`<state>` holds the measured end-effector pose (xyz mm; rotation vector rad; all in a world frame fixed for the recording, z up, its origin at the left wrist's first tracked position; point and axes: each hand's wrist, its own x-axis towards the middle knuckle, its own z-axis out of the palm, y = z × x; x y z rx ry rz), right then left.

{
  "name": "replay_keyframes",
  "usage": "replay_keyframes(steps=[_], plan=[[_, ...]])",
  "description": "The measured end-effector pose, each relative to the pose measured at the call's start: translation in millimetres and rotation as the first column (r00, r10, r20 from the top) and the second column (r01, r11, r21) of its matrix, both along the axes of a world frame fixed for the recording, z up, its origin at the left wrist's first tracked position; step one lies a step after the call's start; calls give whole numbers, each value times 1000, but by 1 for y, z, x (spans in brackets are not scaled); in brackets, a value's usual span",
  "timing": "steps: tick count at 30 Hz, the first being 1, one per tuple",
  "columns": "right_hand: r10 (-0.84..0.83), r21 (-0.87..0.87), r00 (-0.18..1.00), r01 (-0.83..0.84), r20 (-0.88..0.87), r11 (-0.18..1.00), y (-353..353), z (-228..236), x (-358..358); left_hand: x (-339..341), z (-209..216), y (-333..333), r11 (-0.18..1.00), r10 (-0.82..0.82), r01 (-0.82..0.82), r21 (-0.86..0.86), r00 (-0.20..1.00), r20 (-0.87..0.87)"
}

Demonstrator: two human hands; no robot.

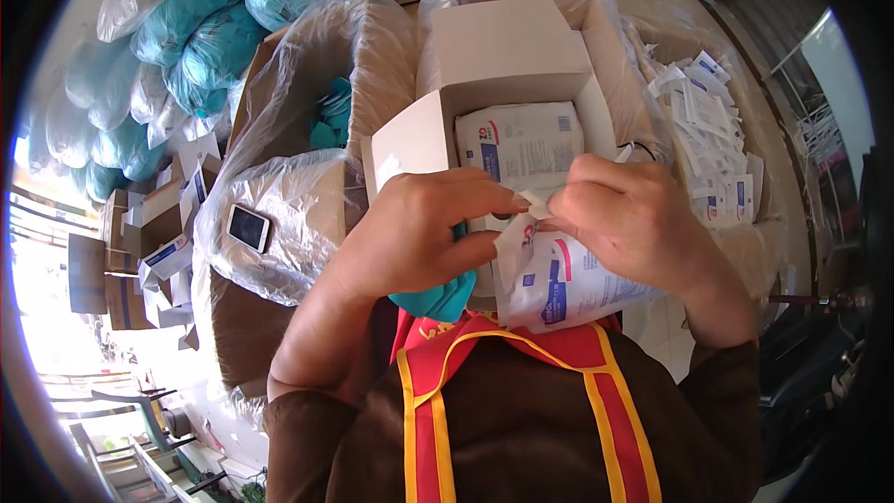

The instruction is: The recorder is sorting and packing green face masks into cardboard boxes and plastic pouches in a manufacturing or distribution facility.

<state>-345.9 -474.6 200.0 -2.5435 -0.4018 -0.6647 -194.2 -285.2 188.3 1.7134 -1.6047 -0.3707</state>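
In front of my chest is a white plastic packet [559, 291] with blue and pink printing. Both hands meet at its upper corner. My left hand [428, 228] is closed, its thumb and fingers pinching near that corner. Soft teal pieces [436, 300], thin and folded, show under the left palm; their exact kind is unclear. My right hand [629, 219] is closed too, gripping the packet's edge with bent fingers. Just beyond the hands stands an open white carton [515, 42] with its flaps up. Another printed white packet [523, 140] lies flat inside it.
To the left, a plastic-lined box [372, 37] contains teal pieces, and a phone [249, 227] rests on plastic beside it. At right, another lined box holds several white sachets [708, 121]. Bags of teal items [219, 47] are piled far left, above empty cartons [140, 224].
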Motion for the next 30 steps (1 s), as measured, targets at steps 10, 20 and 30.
replay_keyframes(steps=[10, 20, 30], plan=[[-115, 34, 992, 117, -53, 993, -18, 10, -1, 4, 3, 12, 903, 429, -380, 200, 810, -400], [-36, 157, 862, 133, -506, 979, -10, 10, 38, 23, -16, 40, 869, 286, -478, -128, 696, -659], [118, 343, 786, 125, -607, 931, -13, 0, 46, 23, -32, 30, 811, 248, -552, -196, 627, -739]])
